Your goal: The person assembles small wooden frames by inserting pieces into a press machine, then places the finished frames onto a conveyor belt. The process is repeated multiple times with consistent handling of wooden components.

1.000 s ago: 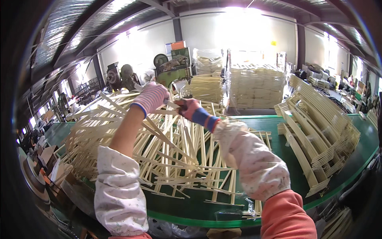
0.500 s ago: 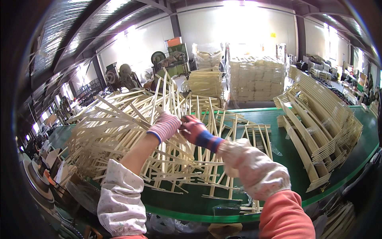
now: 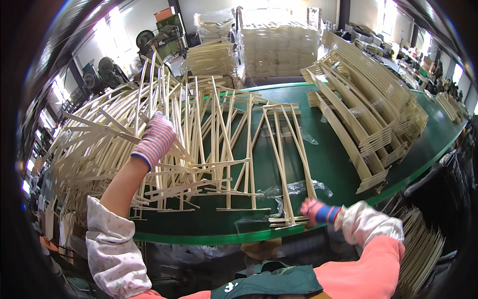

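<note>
In the head view, a big tangle of long, thin, cream-coloured wooden strips (image 3: pixel 112 154) sprawls over the left part of the long green worktop (image 3: pixel 323 164), from its far edge almost to the near one. The strips are pale, straight and narrow, crossing at every angle; some stick up past the far edge, and several lie nearly parallel to the near rim.

The left hand (image 3: pixel 157 137), in a pink-and-grey striped knit glove, is right in among the strips, its back turned to me. The fingertips are hidden, so I cannot tell whether they grip anything.

Out at the near edge, right of the tangle, the right hand (image 3: pixel 316 212) wears a pink glove with a blue band at the wrist. It is blurred, and I cannot tell how far the fingers are bent; they are just beside the near ends of a loose group of pale wooden strips (image 3: pixel 285 174). That group draws together towards the near edge and spreads towards a short crosspiece at its far end. Crumpled clear plastic film (image 3: pixel 295 188) lies around it.

Towards the worktop's right end leans a tall, neatly layered stack of cream slatted pieces (image 3: pixel 393 99).
</note>
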A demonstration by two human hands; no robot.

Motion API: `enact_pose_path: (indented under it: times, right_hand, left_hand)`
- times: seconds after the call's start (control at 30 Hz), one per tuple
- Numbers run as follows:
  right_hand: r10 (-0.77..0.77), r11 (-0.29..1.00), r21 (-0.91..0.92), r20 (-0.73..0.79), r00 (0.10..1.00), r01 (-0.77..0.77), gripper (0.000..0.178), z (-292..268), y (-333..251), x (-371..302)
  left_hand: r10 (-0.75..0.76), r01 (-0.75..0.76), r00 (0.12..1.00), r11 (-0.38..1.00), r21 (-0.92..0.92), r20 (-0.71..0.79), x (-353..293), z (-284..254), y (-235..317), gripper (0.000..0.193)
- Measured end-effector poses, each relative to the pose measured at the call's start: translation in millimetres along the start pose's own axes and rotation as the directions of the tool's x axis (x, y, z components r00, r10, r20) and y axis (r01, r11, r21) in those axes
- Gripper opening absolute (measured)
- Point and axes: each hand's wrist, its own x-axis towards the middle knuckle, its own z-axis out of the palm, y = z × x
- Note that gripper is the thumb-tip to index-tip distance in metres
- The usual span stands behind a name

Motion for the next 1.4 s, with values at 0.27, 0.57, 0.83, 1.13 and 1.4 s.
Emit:
enact_pose_path:
  times: [0.27, 0.57, 0.83, 1.13, 1.4]
  right_hand:
    - [0.128, 0.986, 0.157, -0.469, 0.874, -0.06, 0.006, -50.4, -22.8, -22.8]
    - [0.359, 0.914, 0.302, -0.913, 0.193, -0.271, 0.021, -233.8, 93.4, -53.1]
    - [0.629, 0.774, 0.616, -0.774, -0.066, 0.147, 0.024, -279.8, 193.7, -181.3]
    - [0.663, 0.729, 0.659, -0.747, -0.05, -0.184, 0.027, -301.0, 164.5, -347.8]
    - [0.702, 0.703, 0.554, -0.64, 0.311, -0.446, 0.03, -315.4, 82.1, -286.7]
  left_hand:
    - [0.003, -0.139, 0.9, 0.95, -0.28, -0.437, -34.4, -23.7, 59.9, 0.007]
    - [0.212, -0.512, 0.856, 0.217, -0.831, -0.472, -53.6, -98.6, 331.5, 0.092]
    - [0.002, -0.446, 0.877, 0.375, -0.813, -0.48, -55.3, -93.0, 447.1, 0.063]
    - [-0.833, -0.049, 0.52, 0.195, -0.98, -0.192, -20.3, -233.6, 267.2, 0.077]
    - [-0.958, 0.156, 0.151, 0.267, -0.951, -0.245, -141.0, -236.0, 209.2, 0.052]
